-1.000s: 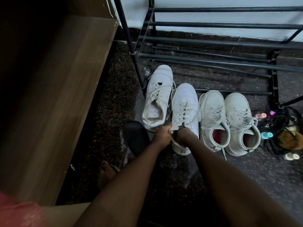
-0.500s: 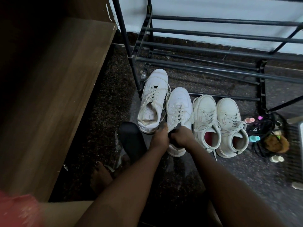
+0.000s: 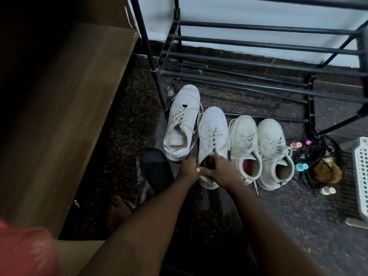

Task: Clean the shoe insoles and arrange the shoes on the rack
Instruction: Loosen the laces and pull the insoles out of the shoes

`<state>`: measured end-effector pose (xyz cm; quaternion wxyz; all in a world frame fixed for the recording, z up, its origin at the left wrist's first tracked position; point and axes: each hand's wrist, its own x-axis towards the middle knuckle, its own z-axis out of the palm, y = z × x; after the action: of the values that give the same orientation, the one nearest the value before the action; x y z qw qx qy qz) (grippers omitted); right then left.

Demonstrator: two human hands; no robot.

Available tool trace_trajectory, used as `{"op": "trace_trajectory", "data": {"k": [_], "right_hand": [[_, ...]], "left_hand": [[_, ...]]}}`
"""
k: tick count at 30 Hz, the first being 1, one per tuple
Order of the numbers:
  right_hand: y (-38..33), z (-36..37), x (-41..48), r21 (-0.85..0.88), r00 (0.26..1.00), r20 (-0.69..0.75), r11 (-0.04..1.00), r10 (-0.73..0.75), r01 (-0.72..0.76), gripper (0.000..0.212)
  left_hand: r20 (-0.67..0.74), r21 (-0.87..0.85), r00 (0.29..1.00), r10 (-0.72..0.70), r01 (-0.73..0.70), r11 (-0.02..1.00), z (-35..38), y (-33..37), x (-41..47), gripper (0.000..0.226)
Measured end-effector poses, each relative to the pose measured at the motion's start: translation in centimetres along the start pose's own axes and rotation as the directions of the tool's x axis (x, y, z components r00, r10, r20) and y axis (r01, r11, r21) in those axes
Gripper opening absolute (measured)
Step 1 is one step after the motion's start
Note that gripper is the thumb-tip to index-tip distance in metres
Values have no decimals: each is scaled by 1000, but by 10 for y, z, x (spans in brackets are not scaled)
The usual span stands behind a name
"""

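Four white shoes stand in a row on the dark floor, toes toward the rack (image 3: 258, 62), none on it; first shoe (image 3: 182, 124) is leftmost, toe beside the rack's left post, its pale insole showing inside; second shoe (image 3: 213, 132) is just right of it, touching or nearly so; third shoe (image 3: 244, 144) and fourth shoe (image 3: 273, 148) are side by side further right, laces loose, the third with a red lining showing.

Both hands are at the second shoe's heel opening. Left hand (image 3: 188, 169) grips the collar's left edge, fingers curled, thumb pressed on the rim; right hand (image 3: 218, 169) grips the right edge, fingers curled over the opening and bunched together; the opening between them looks dark, and I cannot tell whether an insole is pinched there.

One black insole (image 3: 157, 170) lies flat on the floor left of the hands, just below the first shoe's heel, apart from both hands.

A wooden cabinet (image 3: 59, 116) fills the left side; a bare foot (image 3: 117, 210) rests near its base; a white basket (image 3: 361, 176) sits at the right edge; a dark tangle (image 3: 318, 162) with small coloured bits lies between the basket and the fourth shoe.
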<state>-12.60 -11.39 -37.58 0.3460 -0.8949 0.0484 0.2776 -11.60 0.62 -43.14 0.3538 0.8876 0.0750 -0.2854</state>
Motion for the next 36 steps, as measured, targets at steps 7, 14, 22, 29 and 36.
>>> {"op": "trace_trajectory", "data": {"k": [7, 14, 22, 29, 36], "right_hand": [[0, -3, -8, -134, 998, -37, 990, 42, -46, 29], [-13, 14, -28, -463, 955, -296, 878, -24, -121, 25], [-35, 15, -42, -443, 865, -471, 894, -173, -63, 21], [-43, 20, -27, -382, 925, -371, 921, -76, -78, 24], [-26, 31, -29, -409, 951, -303, 910, -62, -71, 26]], "left_hand": [[191, -427, 888, -419, 459, 779, 4, 1, -19, 57], [533, -713, 810, -245, 586, 386, 21, 18, -42, 32], [351, -813, 896, -271, 435, 388, 24, 12, -26, 18], [292, -805, 912, -287, 397, 441, 16, 11, -16, 34], [301, -769, 915, -269, 399, 499, 18, 15, 0, 27]]}}
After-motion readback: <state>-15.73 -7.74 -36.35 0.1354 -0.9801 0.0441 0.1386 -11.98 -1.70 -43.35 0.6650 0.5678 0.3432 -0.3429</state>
